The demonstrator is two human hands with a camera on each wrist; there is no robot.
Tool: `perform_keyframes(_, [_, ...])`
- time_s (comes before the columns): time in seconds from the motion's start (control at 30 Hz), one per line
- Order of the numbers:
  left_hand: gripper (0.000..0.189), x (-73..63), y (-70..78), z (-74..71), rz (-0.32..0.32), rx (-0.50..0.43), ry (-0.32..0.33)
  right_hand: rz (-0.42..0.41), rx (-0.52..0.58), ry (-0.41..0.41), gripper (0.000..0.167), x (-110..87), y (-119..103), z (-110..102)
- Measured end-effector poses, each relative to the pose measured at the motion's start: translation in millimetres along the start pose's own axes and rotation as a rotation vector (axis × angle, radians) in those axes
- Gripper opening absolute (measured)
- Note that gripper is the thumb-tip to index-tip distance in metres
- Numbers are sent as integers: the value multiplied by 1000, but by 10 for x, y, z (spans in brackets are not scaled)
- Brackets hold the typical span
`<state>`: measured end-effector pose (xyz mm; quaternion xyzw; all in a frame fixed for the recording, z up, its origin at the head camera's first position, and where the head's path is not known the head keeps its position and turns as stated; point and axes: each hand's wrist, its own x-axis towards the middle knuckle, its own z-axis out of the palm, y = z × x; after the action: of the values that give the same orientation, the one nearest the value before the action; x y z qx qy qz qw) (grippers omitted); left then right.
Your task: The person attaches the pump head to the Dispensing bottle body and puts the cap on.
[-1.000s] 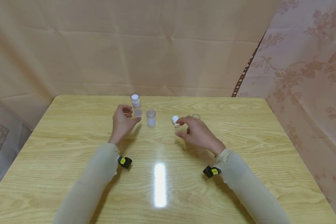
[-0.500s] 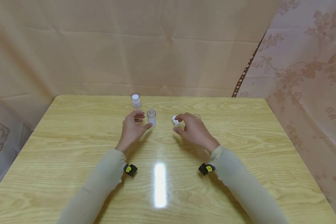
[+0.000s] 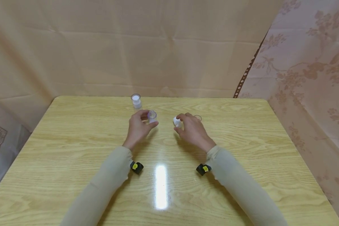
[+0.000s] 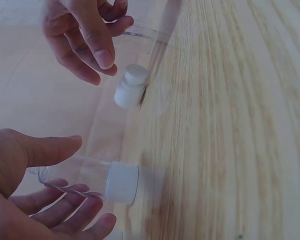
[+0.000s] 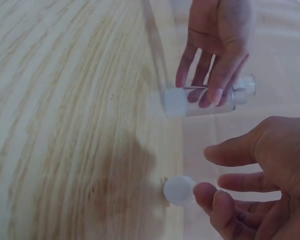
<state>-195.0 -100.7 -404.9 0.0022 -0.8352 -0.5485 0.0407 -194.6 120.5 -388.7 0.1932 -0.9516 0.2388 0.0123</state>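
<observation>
My left hand (image 3: 138, 127) curves loosely around a clear cylindrical bottle (image 3: 152, 115) with a narrow neck on top and a white lower part (image 4: 122, 183). Its fingers show through the clear wall, and in the left wrist view the thumb lies along the bottle's other side. My right hand (image 3: 192, 130) hovers with thumb and fingers apart around a small white bottle-like piece (image 4: 131, 89), which has a waist and a rounded end. In the right wrist view its fingertips sit right beside this white piece (image 5: 179, 191).
Behind my left hand stands another clear cylinder (image 3: 136, 101) with a white top inside its rim. A thin round rim (image 3: 198, 117) of something transparent shows behind my right hand. The wooden table (image 3: 82, 131) ends at a draped curtain (image 3: 169, 56).
My left hand has moved right, from beside the back cylinder to around the nearer clear bottle. My right hand has shifted slightly left and closer to the white piece.
</observation>
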Motion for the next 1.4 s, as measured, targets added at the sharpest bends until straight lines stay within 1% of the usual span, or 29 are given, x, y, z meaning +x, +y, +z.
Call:
perform_keyframes(0.23, [47,34,1,26,-17,-5,12,30,-20,35,43,42,-24,54])
perform_keyframes(0.4, [45,44,-2,36,-10,-8,27,55,-20,48,44,66,-43,95])
perform_keyframes(0.5, [45,31,1,27,-6,-10,32,72,-21,44,42,81,-54,111])
perform_keyframes(0.67, [45,-7,11,3,-3,-22,20,105,-42,21,37,115,-56,135])
perform_keyframes(0.87, [43,-53,44,-24,-4,-29,6,94,-68,22,29,150,-51,171])
perform_keyframes(1.0, [44,-83,66,-34,-7,-33,-8,86,-83,43,23,167,-43,199])
perform_keyframes(1.17, [42,-114,83,-48,8,-39,-12,72,-96,84,17,185,-32,231])
perform_keyframes(1.33, [41,-138,109,-67,21,-66,-15,68,-104,112,15,186,-35,237])
perform_keyframes(1.4, [41,-146,116,-74,25,-76,-16,66,-97,116,17,180,-43,227])
